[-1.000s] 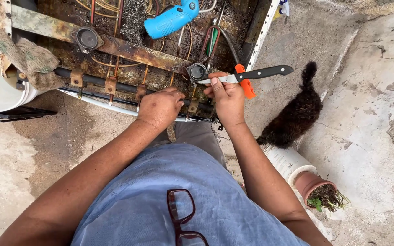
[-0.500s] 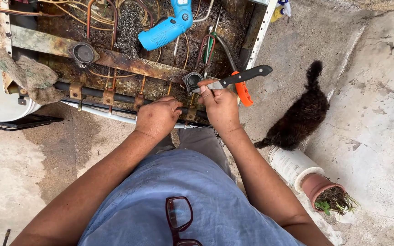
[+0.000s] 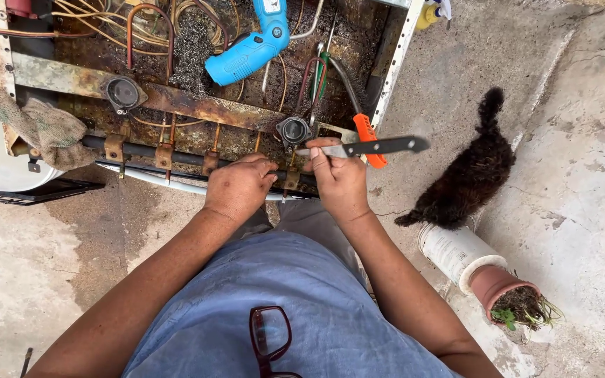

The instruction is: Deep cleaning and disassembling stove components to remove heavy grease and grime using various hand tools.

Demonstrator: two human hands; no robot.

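My right hand [image 3: 339, 178] grips a knife [image 3: 379, 147] with a black handle, its blade tip pointing left toward a round burner cup [image 3: 293, 131] on a rusty stove frame [image 3: 176, 98]. My left hand [image 3: 239, 187] is closed around the dark gas pipe [image 3: 141, 150] that runs along the frame's near edge, just left of the right hand. An orange-handled tool [image 3: 369, 136] lies under the knife.
A blue power drill [image 3: 250, 49] rests on the opened stove among copper tubes and wires. A grey rag [image 3: 33, 126] hangs at the frame's left end. A dark furry animal [image 3: 470, 175] stands at right, near a toppled plant pot [image 3: 505, 290].
The view has shifted, so the stove appears lower in the picture. Both hands remain at the pipe and burner cup; the knife stays in my right hand.
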